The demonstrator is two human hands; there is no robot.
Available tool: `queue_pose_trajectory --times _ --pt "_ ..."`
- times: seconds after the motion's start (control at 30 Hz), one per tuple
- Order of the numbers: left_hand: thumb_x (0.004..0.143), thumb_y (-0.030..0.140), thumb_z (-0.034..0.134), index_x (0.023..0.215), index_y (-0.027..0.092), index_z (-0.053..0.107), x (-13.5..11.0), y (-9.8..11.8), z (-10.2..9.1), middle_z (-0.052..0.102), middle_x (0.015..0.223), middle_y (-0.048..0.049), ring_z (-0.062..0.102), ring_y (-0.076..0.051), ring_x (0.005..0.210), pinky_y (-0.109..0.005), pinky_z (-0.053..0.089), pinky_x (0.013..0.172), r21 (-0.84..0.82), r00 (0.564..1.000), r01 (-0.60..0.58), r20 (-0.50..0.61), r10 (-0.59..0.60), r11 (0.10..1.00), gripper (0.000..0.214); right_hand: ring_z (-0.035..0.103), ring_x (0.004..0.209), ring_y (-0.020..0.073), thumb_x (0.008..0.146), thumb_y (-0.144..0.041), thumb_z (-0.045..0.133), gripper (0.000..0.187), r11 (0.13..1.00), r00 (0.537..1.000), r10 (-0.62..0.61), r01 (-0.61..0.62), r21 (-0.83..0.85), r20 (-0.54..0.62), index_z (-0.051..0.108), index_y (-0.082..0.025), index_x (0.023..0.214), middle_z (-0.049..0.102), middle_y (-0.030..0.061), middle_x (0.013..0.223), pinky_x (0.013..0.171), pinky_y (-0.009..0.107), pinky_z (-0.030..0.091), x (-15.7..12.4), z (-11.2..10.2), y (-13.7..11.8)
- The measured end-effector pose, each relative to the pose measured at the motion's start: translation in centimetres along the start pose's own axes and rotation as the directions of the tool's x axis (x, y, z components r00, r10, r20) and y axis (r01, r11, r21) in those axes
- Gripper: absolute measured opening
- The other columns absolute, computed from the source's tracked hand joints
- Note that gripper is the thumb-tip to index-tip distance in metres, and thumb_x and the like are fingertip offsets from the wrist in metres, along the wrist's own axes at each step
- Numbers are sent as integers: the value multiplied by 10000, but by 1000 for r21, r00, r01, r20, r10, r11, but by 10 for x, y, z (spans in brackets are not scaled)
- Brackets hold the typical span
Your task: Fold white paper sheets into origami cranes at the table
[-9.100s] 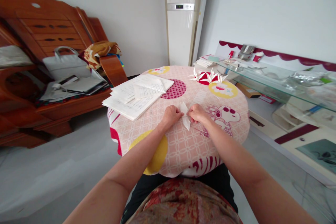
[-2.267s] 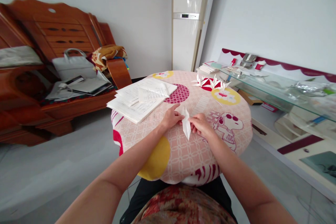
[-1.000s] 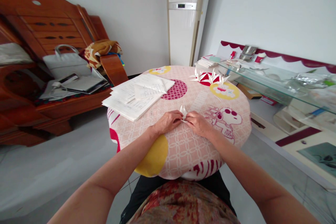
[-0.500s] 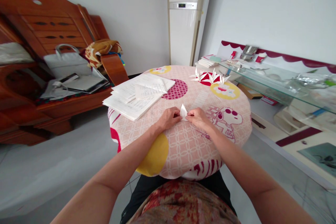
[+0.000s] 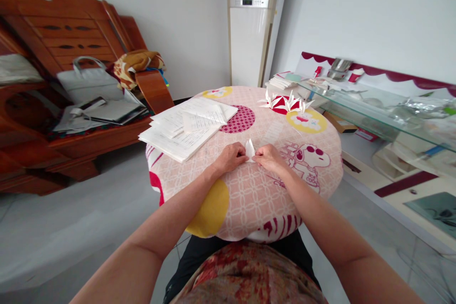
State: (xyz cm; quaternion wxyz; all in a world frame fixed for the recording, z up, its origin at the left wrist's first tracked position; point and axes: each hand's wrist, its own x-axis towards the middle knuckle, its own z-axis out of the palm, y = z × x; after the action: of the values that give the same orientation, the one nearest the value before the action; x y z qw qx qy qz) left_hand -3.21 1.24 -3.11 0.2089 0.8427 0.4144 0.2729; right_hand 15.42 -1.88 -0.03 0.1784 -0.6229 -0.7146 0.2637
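Both hands near mid-desk. Left hand (image 5: 232, 156): grip pinched closed, fingertips on the left side of the folded paper (image 5: 250, 150). Right hand (image 5: 269, 156): same, closed on its right side. Paper is white, small, sits between the two grips, tip pointing away from the person; can't tell if it stands up or lies flat.

Margins: patterned cloth (image 5: 249, 199) runs from the hands down to the near edge of the desk (image 5: 245, 221), a fair stretch crossed only by the forearms. Tightest side is left: paper stack (image 5: 181, 145), handwritten sheets, lies just beyond the left hand, apart from it, with its left corner past the desk edge in this view. Right side: cloth with a printed cartoon dog up to the rim. Beyond the right hand, a pale strip (image 5: 273, 130); can't tell what it is. White paper cranes (image 5: 285, 103) in a row near the far right edge, well apart from both hands.

Surface: round desk, pink lattice print with yellow and red patches, cloth hanging over the rim.

Room: wooden settee (image 5: 71, 23) on the left, bag (image 5: 81, 83) and papers on its seat. Tall white cabinet unit (image 5: 247, 42) with a small display beyond the far edge. Glass shelf (image 5: 377, 116) on the right, loaded with odds and ends, close to the desk's far right rim. Grey floor (image 5: 107, 232) on both sides.
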Motion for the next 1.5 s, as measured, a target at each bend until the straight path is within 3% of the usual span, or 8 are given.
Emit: queue_pose_trajectory --times 0.37,0.9,1.2,1.5 --pt "754 189 647 616 137 625 2 5 -2 630 752 -19 544 -117 661 -243 399 623 11 997 72 0 -72 997 149 577 579 141 809 -190 668 142 997 999 20 -22 -74 -25 722 -136 690 642 29 579 547 243 343 -1 0 -5" --pt "790 146 593 632 168 540 1 10 5 555 750 -28 521 -157 721 -294 461 714 123 1000 18 1 -18 992 168 590 616 161 790 -194 645 151 985 998 -8 -2 -171 -59 723 -148 668 659 53 618 551 258 339 3 6 -4" --pt "719 142 623 574 144 581 6 12 3 564 643 3 494 -113 599 -251 362 587 65 984 181 -17 -180 981 150 603 621 165 766 -225 680 117 988 999 11 -18 -154 -48 732 -153 689 687 61 649 540 257 339 5 5 -3" --pt "719 152 637 568 148 580 3 12 5 583 628 -1 495 -110 595 -239 356 565 83 986 163 -61 -158 983 161 596 603 167 733 -282 752 165 987 998 44 -50 -151 -45 702 -167 627 661 43 604 522 257 332 7 5 -6"
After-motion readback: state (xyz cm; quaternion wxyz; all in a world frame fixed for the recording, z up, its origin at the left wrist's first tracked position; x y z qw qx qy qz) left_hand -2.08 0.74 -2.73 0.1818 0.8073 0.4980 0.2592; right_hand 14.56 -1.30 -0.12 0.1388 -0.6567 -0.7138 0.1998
